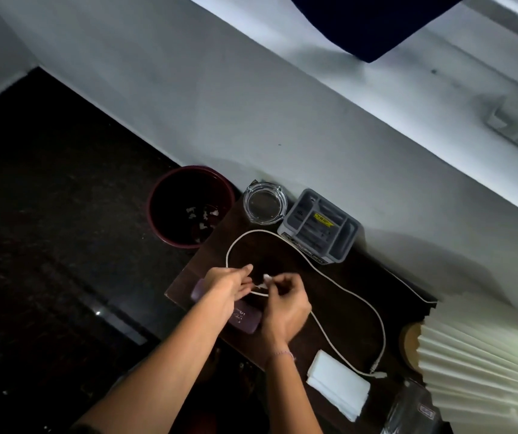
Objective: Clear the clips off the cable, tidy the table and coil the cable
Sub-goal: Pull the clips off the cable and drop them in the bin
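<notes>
A thin white cable [329, 281] lies in a wide, loose loop across the dark wooden table [285, 255], its plug end resting near a white paper stack; a small white clip [267, 278] sits on the cable's near stretch; several white clips [202, 216] lie in the dark red bin [160, 195] beside the table

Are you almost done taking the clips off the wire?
Partly. Several small white clips already lie in the dark red round bin. Right now the left hand holds the white cable while the right hand pinches another white clip at it. Still left: the cable sprawls uncoiled across the dark wooden table.
</notes>
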`<state>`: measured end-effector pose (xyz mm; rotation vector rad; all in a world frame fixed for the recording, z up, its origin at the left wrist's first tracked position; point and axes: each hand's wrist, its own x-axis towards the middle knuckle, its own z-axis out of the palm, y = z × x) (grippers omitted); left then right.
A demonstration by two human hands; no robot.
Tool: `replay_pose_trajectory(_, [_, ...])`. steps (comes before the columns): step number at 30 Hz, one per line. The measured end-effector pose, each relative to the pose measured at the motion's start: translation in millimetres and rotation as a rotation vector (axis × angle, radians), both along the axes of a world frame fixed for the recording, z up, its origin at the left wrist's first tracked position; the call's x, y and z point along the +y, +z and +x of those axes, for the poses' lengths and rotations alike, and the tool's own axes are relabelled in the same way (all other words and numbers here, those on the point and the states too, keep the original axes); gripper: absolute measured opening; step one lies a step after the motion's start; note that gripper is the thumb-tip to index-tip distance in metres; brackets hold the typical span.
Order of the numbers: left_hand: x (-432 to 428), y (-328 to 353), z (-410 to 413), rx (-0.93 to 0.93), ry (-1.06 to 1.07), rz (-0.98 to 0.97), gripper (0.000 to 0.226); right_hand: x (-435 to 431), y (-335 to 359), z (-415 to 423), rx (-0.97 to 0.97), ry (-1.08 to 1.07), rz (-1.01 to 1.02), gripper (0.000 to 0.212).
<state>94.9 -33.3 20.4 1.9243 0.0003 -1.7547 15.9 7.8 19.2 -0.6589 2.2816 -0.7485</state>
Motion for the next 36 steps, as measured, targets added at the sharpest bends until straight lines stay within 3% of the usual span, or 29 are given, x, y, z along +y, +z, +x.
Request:
replay_pose_trajectory(3, [-14,4,12,0.070,0.073,-0.039,0.004,-22,2,28,-0.025,0.138,-0.026,0.015])
replay_pose_trajectory(7, [-33,1,36,0.068,0.148,-0.037,0.026,-41,-3,52,-0.031,0.279,-0.026,0.012])
replay_pose_trajectory(11, [-48,1,64,0.026,0.240,-0.056,0.022,-54,-7,70,-0.107,0.413,-0.115,0.020])
replay_pose_trajectory(15, [-68,3,86,-0.031,0.355,-0.077,0.009,-62,-10,86,-0.133,0.395,-0.207,0.025])
replay_pose_trajectory(19, [-93,-3,111,-0.099,0.439,-0.127,0.027,-68,-18,93,-0.143,0.388,-0.193,0.028])
replay_pose_trajectory(26, [-132,-15,136,-0.133,0.295,-0.108,0.044,-74,-24,99,-0.203,0.373,-0.205,0.054])
replay_pose_trajectory(29, [-132,-22,138,-0.178,0.250,-0.097,0.053,-76,-26,98,-0.213,0.378,-0.210,0.055])
replay_pose_trajectory(36, [-101,-37,133,-0.223,0.103,-0.055,0.047,-67,-27,79,-0.164,0.318,-0.200,0.046])
